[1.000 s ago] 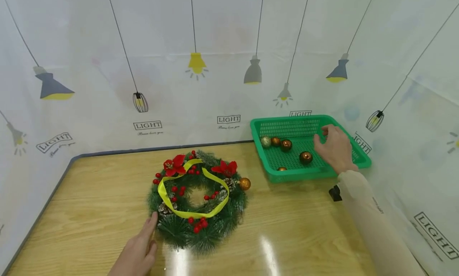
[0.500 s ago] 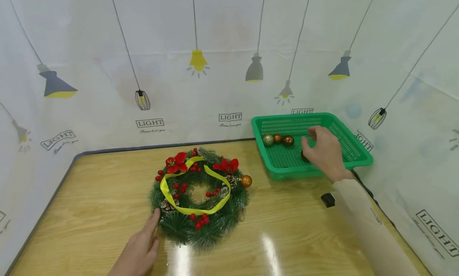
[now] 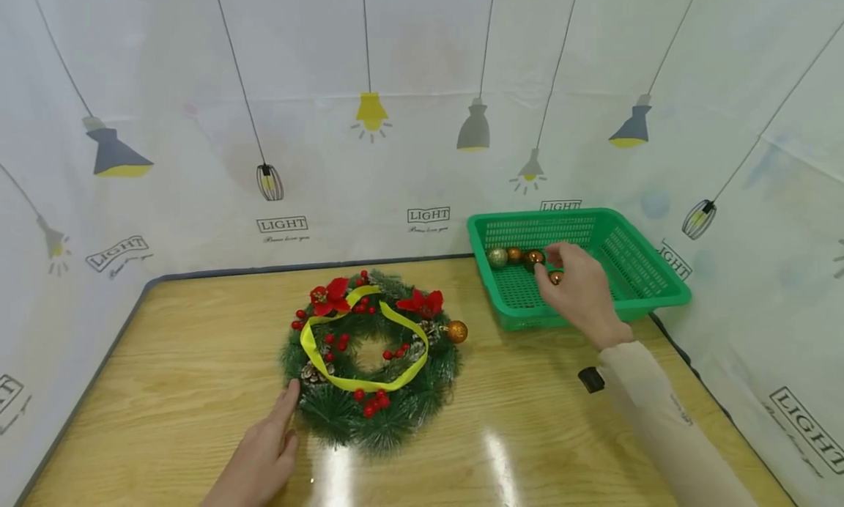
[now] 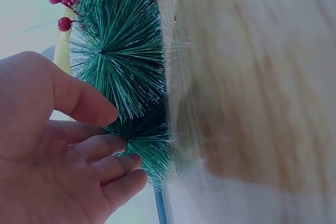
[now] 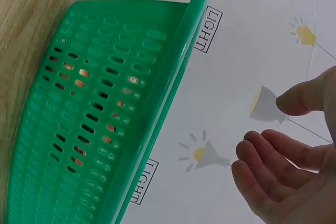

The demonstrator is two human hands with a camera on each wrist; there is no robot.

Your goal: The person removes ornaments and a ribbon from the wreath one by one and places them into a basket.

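Note:
A green Christmas wreath (image 3: 382,426) with red poinsettias, berries, pine cones and a loop of yellow ribbon (image 3: 363,385) lies on the table. An orange glitter ball (image 3: 457,332) sits at its right edge. My left hand (image 3: 260,452) rests its fingertips at the wreath's near-left rim; the left wrist view shows these fingers (image 4: 118,167) loosely bent against the needles. Over the green basket (image 3: 527,319) hangs my right hand (image 3: 580,291), thumb and fingers apart with nothing between them. Below and left of it lie a gold ball (image 3: 497,257) and several copper-brown balls (image 3: 514,255).
The basket stands at the back right, close to the printed backdrop (image 3: 422,163), which encloses the back and sides. A small black object (image 3: 591,379) shows beside the right sleeve (image 3: 649,397). Wooden tabletop (image 3: 171,368) extends left and in front of the wreath.
My right hand has moved left across the basket, toward the brown balls. The left hand keeps its place at the wreath. The head view has shifted slightly.

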